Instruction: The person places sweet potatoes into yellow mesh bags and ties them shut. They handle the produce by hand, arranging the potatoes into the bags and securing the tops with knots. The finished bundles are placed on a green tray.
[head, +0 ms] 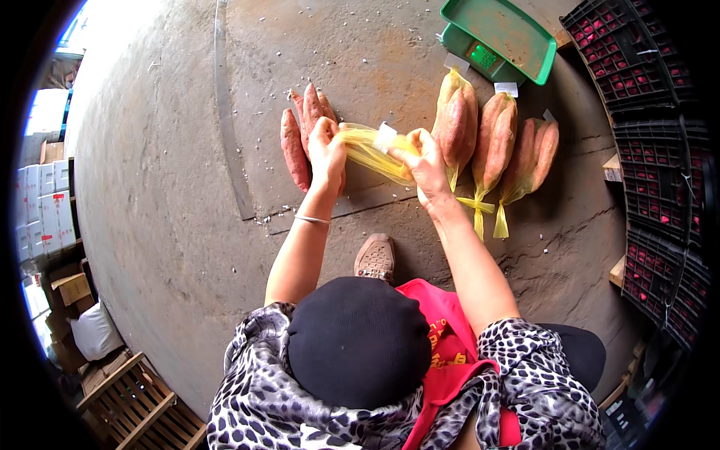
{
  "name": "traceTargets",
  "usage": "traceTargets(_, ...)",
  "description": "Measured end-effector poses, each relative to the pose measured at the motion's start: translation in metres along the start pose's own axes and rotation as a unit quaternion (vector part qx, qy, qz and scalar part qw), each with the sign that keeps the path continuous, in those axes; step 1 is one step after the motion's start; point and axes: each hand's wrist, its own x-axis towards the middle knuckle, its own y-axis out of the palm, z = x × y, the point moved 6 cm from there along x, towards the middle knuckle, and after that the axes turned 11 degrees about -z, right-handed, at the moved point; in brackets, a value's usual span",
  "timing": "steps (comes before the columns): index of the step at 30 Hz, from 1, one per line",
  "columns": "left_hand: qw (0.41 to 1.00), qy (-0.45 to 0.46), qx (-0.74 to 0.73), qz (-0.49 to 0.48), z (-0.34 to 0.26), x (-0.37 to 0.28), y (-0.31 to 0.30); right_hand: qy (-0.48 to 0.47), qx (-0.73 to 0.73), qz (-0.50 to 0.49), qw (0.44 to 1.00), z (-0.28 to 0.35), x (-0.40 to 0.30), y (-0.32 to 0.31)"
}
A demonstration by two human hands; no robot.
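Observation:
Between my two hands a yellow mesh bag (368, 154) is stretched sideways, with a small white tag (385, 136) on it. My left hand (328, 151) grips one end of the netting, and my right hand (426, 163) grips the other. No sweet potato shows inside this bag. Loose reddish sweet potatoes (293, 149) lie on the floor beside and partly behind my left hand. To the right of my right hand lie three filled mesh bags: one (457, 115) closest, a middle one (495, 140) and a far one (531, 154). The middle and far bags have tied yellow ends.
A green scale (506, 39) with a dirt-specked tray stands beyond the filled bags. Black plastic crates (652, 169) are stacked along the right. White boxes (50, 214), a white sack (95, 332) and a wooden pallet (140, 405) line the left. My shoe (375, 256) rests on the concrete floor (169, 197).

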Motion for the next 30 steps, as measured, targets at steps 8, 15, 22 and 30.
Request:
traceTargets(8, 0.956, -0.142, -0.192, 0.169, -0.031, -0.039, 0.011, -0.179, -0.293, -0.001, 0.939, 0.005, 0.028, 0.0)
traceTargets(15, 0.945, 0.112, 0.283, 0.123, -0.035, -0.031, -0.008, -0.101, -0.146, 0.082, 0.981, 0.03, 0.009, 0.033)
traceTargets(22, 0.986, 0.118, -0.062, 0.104, -0.051, -0.075, 0.01, -0.175, -0.462, -0.165, 0.853, 0.019, 0.014, 0.019)
traceTargets(30, 0.939, 0.218, 0.254, 0.083, -0.042, -0.079, 0.001, -0.153, -0.101, -0.148, 0.972, -0.006, 0.039, 0.017)
